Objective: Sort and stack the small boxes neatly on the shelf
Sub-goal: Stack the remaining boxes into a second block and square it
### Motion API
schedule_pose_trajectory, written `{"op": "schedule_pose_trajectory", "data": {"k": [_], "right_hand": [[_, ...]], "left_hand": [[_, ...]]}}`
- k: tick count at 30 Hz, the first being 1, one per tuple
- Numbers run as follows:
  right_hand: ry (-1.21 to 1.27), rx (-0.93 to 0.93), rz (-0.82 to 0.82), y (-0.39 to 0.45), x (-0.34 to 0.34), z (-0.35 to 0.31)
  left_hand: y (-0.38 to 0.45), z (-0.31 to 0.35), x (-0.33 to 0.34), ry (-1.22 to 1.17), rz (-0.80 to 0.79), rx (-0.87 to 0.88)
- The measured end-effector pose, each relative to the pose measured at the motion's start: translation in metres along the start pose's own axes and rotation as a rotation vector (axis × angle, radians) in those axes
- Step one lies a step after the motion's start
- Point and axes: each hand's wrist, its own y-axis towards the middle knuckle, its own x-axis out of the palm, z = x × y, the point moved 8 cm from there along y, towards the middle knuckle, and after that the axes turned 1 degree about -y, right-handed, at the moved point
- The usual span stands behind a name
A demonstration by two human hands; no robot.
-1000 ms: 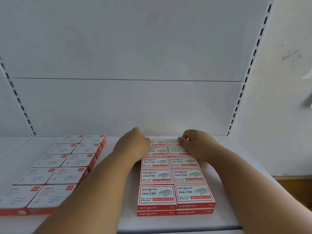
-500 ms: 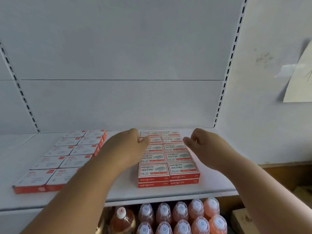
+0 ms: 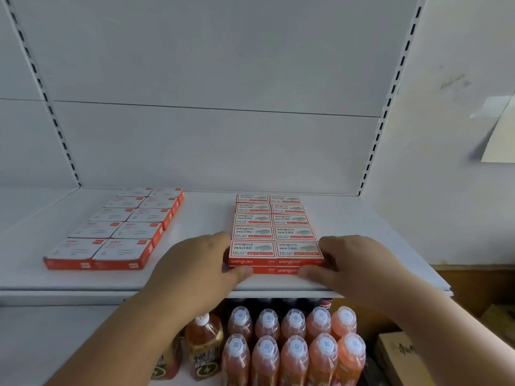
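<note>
While both forearms are stretched over the shelf (image 3: 195,280) edge, the front of the stapler-box stack (image 3: 274,238) is flanked by the hands. The left hand (image 3: 195,263) and right hand (image 3: 354,263) are curled against its near corners, thumbs pressed to the front face, fingers on the sides.

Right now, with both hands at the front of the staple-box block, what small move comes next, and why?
Probably squeeze inward and nudge the block straight back. The left hand and right hand bracket its front corners, thumbs on the lower layer's front face, and that layer sits slightly forward of the top one.
</note>
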Motion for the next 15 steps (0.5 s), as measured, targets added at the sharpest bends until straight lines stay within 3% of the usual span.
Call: {"op": "schedule_pose_trajectory", "data": {"k": [5,9,12,15], "right_hand": [[0.009,-0.042,0.002,0.003,0.003,0.001],[0.131,0.025,0.065,-0.003,-0.002,0.008],[0.205,0.009,0.180,-0.012,-0.008,0.005],[0.284,-0.071,0.217,-0.016,-0.013,-0.007]], "left_hand": [[0.002,0.003,0.001,0.046,-0.010,-0.019],[0.004,0.002,0.000,0.076,-0.043,-0.035],[0.003,-0.002,-0.007,-0.009,0.016,-0.075],[0.001,0.005,-0.007,-0.112,0.073,0.001]]}}
